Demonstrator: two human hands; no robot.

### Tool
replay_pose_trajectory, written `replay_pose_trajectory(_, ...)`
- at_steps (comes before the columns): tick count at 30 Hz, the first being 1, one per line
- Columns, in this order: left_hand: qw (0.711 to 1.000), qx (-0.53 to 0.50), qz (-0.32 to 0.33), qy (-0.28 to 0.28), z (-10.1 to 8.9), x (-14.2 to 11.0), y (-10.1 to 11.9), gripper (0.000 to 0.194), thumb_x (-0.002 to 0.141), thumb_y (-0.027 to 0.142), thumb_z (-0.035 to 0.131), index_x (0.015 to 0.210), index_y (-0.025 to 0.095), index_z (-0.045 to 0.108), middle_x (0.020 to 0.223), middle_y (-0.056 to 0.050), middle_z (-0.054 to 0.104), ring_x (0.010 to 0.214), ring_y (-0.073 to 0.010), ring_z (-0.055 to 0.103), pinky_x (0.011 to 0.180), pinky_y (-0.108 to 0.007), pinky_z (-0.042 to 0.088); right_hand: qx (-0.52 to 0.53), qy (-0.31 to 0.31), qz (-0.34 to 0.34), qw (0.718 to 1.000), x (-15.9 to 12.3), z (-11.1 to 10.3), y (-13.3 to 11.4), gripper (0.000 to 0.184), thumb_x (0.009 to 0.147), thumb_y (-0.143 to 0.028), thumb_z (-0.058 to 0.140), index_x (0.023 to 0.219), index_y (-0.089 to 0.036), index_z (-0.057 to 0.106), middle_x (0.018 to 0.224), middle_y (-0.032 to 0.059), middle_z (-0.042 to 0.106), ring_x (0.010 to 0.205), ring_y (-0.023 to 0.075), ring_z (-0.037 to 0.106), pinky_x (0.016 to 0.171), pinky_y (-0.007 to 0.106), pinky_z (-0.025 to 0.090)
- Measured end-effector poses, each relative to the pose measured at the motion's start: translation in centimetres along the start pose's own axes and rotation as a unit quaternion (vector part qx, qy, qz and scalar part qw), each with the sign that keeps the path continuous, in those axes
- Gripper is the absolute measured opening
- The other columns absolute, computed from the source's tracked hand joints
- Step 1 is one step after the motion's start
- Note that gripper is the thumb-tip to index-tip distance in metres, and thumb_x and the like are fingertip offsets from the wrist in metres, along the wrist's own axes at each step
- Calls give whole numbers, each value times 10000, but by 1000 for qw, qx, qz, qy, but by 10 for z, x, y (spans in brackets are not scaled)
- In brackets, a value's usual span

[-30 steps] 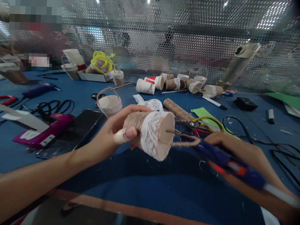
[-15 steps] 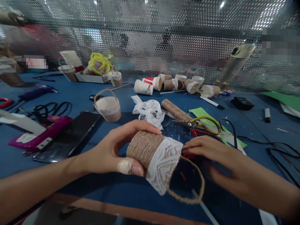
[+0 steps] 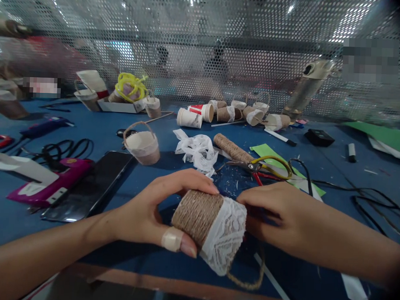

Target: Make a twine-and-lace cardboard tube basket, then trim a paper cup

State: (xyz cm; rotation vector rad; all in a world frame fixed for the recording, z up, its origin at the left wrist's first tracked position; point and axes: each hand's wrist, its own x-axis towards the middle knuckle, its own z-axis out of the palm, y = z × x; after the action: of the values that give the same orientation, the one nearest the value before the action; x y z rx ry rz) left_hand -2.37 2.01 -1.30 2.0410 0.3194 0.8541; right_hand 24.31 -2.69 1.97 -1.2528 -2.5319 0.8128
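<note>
My left hand (image 3: pixel 152 214), its thumb bandaged, wraps round a small twine-wrapped basket (image 3: pixel 197 215) held tilted on its side, mouth to the right. White lace trim (image 3: pixel 225 236) circles its rim. From the mouth a braided twine handle (image 3: pixel 248 284) hangs in a loop. My right hand (image 3: pixel 276 209) is closed at the basket's mouth, fingers curled against the rim; its fingertips are partly hidden behind the lace edge. Beyond the hands lie a heap of white lace ribbon (image 3: pixel 198 150), a roll of twine (image 3: pixel 233 147) and yellow-handled scissors (image 3: pixel 268 165).
A lace-trimmed basket (image 3: pixel 143 147) stands left of the ribbon. Nearby lie a black phone (image 3: pixel 87 185) and a purple power strip (image 3: pixel 51 184). Paper cups (image 3: pixel 189 118) and several small baskets (image 3: pixel 253 115) line the back, before a perforated metal screen (image 3: pixel 177 48). Black cable (image 3: pixel 365 204) trails at right.
The basket has shifted slightly down and right, its mouth turning farther from view. My right hand has moved in against the rim, and the handle loop now hangs lower and partly hidden.
</note>
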Motion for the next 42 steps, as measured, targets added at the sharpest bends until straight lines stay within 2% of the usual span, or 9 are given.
replay_pose_trajectory(4,1000,1,-2,0,-1,0,0,672,643,386,909,1251,270,647,1175,-123,674,1063,-309,642,907,-406,543,8,-15,-3,1000,3,1,0,218,973,-272,512,813,-225,653,740,-21,699,615,133,595,582,248,377)
replay_pose_trajectory(10,1000,2,-1,-2,0,1,0,680,645,368,913,1259,257,642,1172,-127,670,1060,-304,646,912,-404,542,16,-37,27,999,4,0,-2,212,986,-292,488,853,-234,642,730,-29,666,613,134,577,576,250,370)
replay_pose_trajectory(16,1000,8,3,11,0,0,1,672,646,392,910,1253,268,649,1175,-116,670,1061,-298,644,902,-388,540,19,-26,8,999,5,-1,-3,228,983,-272,491,775,-219,567,729,-34,636,624,123,536,568,249,342)
replay_pose_trajectory(20,1000,6,2,13,0,-1,0,685,640,405,910,1258,270,648,1185,-116,665,1068,-300,637,910,-392,541,17,-25,9,999,4,-1,-4,192,970,-228,494,799,-220,581,739,-39,634,638,122,537,578,255,338)
replay_pose_trajectory(29,1000,0,-7,17,0,-4,-2,687,640,406,913,1256,262,646,1188,-127,663,1078,-310,638,930,-411,543,41,8,21,999,5,1,-6,215,904,-152,552,697,-205,524,620,-69,520,561,92,458,524,236,305)
replay_pose_trajectory(42,1000,-13,10,25,3,-3,-3,710,637,371,925,1278,259,641,1213,-132,665,1100,-314,637,955,-417,542,26,73,13,997,3,5,-10,238,880,-145,574,654,-196,515,585,-63,518,533,87,464,502,215,305)
